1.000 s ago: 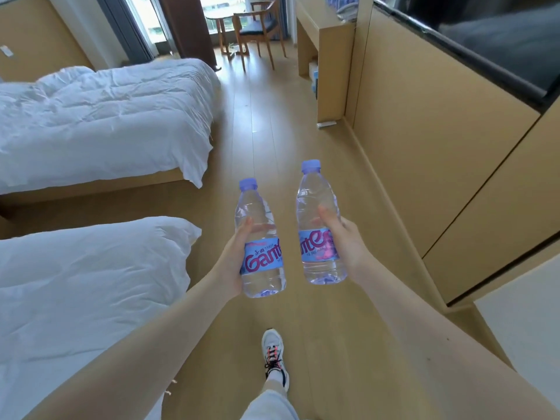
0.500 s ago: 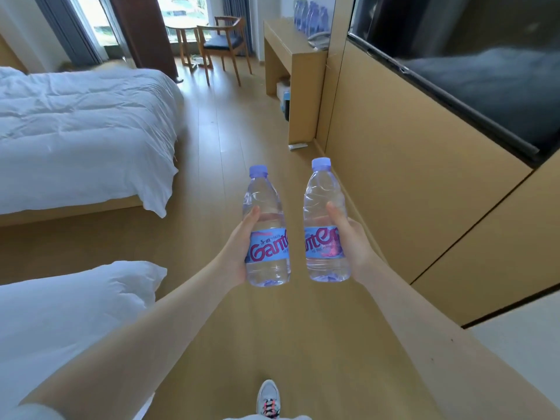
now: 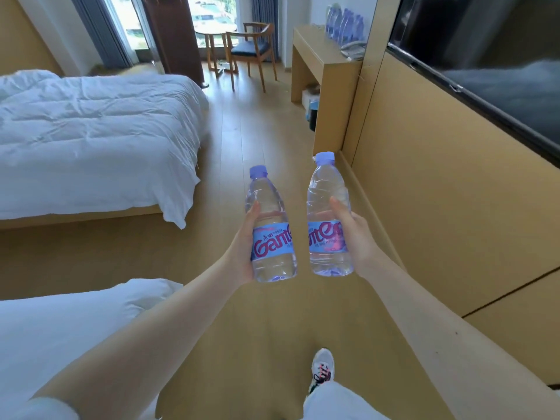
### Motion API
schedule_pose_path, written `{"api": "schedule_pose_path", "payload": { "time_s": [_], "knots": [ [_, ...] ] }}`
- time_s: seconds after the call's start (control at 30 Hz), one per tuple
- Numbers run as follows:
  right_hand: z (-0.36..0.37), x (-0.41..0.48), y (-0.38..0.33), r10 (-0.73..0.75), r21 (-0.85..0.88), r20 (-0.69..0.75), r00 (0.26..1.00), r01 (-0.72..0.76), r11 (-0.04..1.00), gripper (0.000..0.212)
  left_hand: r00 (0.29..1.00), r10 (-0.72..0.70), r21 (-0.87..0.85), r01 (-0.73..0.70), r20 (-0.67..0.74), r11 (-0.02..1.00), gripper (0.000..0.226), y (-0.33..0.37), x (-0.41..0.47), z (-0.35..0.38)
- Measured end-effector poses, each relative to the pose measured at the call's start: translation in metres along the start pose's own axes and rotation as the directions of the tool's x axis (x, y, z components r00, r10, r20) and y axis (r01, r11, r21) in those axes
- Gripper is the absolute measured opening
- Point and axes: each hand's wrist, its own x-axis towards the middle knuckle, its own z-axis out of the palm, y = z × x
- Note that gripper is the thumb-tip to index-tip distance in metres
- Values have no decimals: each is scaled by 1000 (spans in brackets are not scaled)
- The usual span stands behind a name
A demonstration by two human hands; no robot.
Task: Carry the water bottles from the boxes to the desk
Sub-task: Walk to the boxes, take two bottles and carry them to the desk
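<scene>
My left hand [image 3: 242, 247] grips a clear water bottle [image 3: 269, 207] with a blue cap and blue-pink label, held upright at mid-frame. My right hand [image 3: 354, 234] grips a second, matching bottle [image 3: 325, 189] just to its right. The two bottles are a small gap apart. Far ahead on the right stands the wooden desk [image 3: 315, 56], with several more bottles [image 3: 344, 24] lined up on its top near the wall.
A white bed [image 3: 91, 137] fills the left side and a second bed's corner [image 3: 60, 328] lies at lower left. A wooden wall panel [image 3: 439, 192] with a dark TV [image 3: 500, 65] runs along the right. A chair [image 3: 251, 50] and small table stand by the window. Wooden floor runs between.
I have walked forward along the aisle. The desk, chair and window are nearer and the view has tilted up. Both hands keep holding their bottles the same way.
</scene>
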Motion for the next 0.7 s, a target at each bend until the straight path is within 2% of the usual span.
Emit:
{"api": "schedule_pose_path", "payload": {
  "time_s": [0.23,0.37,0.5,0.7],
  "knots": [
    [23,99,-17,46,25,115,992,-49,998,53,988,19,-14,-21,-156,1000,84,47,61,-24],
    [27,164,-42,44,59,160,986,-54,997,68,982,51,-44,-60,-182,997,67,85,106,-23],
    [19,227,-71,59,45,184,981,-68,997,57,982,57,-38,-65,-183,997,61,124,151,-10],
    [5,300,-101,46,38,191,981,-54,998,53,986,82,-89,-95,-146,991,61,162,213,7]
  ]
}}
